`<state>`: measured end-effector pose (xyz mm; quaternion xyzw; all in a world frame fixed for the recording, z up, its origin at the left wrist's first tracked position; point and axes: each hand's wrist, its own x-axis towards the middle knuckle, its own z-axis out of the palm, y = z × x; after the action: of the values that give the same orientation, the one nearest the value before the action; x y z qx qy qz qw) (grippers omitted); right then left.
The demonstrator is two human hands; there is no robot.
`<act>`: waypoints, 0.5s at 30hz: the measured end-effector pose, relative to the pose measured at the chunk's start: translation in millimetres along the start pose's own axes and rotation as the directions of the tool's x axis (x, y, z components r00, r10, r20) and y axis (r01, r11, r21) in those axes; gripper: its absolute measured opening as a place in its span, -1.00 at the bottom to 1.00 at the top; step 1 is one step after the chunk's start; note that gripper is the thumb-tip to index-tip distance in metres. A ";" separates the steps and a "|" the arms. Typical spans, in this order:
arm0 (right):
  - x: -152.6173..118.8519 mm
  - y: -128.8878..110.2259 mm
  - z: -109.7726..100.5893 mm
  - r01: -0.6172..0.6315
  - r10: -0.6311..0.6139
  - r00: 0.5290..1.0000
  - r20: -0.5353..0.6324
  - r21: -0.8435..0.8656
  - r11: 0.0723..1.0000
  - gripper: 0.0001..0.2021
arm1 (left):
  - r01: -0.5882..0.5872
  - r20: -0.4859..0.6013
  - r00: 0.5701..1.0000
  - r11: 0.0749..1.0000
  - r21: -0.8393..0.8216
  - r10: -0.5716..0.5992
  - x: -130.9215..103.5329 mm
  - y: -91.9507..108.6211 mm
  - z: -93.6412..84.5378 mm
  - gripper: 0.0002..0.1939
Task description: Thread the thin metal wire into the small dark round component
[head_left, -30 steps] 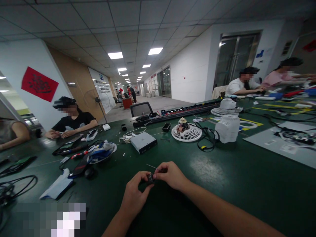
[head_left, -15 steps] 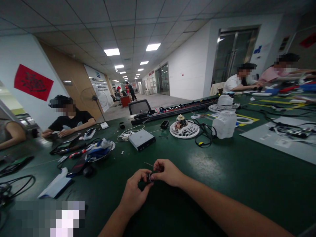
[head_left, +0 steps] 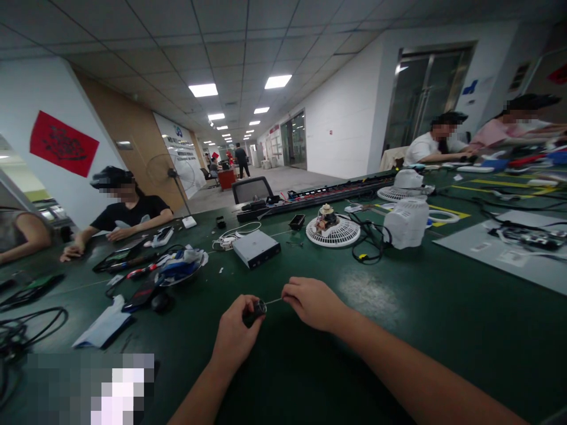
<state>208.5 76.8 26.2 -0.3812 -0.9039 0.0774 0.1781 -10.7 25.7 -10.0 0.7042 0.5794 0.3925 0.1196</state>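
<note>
My left hand [head_left: 234, 333] is closed around a small dark cylindrical part [head_left: 259, 307], its round end turned to the right. Pinched in my right hand [head_left: 312, 302] is a thin screwdriver [head_left: 273, 301]. Only its slim metal shaft shows; the handle is hidden in my fingers. The shaft points left and its tip meets the round end of the part, though I cannot tell whether it is inside. Both hands are above the green table [head_left: 336, 366].
Beyond my hands lie a grey optical drive [head_left: 257, 248], a small black box [head_left: 296, 221] and a white fan grille with a motor [head_left: 333, 230]. A white housing [head_left: 406, 224] stands at right. Tools, cloth [head_left: 104, 324] and cables [head_left: 33, 324] lie left. Co-workers sit around the table.
My right hand has moved right, away from my left fingers, and the screwdriver shaft now reaches the part. The part's round end has become visible in my left hand.
</note>
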 end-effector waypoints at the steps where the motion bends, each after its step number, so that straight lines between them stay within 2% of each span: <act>1: 0.2 -1.5 -0.3 0.005 -0.005 1.000 0.006 -0.020 1.000 -0.81 | -0.005 0.011 1.000 1.000 -0.004 0.005 -0.4 0.5 -0.2 -0.80; 5: 1.5 -8.2 0.3 0.007 -0.007 1.000 -0.002 -0.082 0.997 -0.78 | -0.039 0.061 0.997 0.999 -0.023 0.040 -2.1 3.0 -0.4 -0.82; 8: 0.6 -11.0 -0.6 -0.004 0.006 1.000 0.014 -0.126 0.992 -0.77 | -0.042 0.053 0.998 0.999 -0.018 0.043 -2.0 3.5 -0.3 -0.81; 12: -2.2 -12.6 -0.5 0.034 -0.031 0.999 0.043 -0.080 0.996 -0.79 | -0.048 0.058 0.997 0.999 -0.015 0.049 -1.4 3.3 -1.2 -0.80; 15: -2.2 -12.2 1.6 0.027 -0.026 0.999 0.021 -0.063 0.998 -0.78 | -0.041 0.071 0.997 0.999 -0.018 0.043 -1.3 3.9 -1.6 -0.80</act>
<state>201.2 66.7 27.5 -0.3737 -0.9127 0.0500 0.1578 -9.1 22.9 -7.0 0.7287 0.5566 0.3745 0.1378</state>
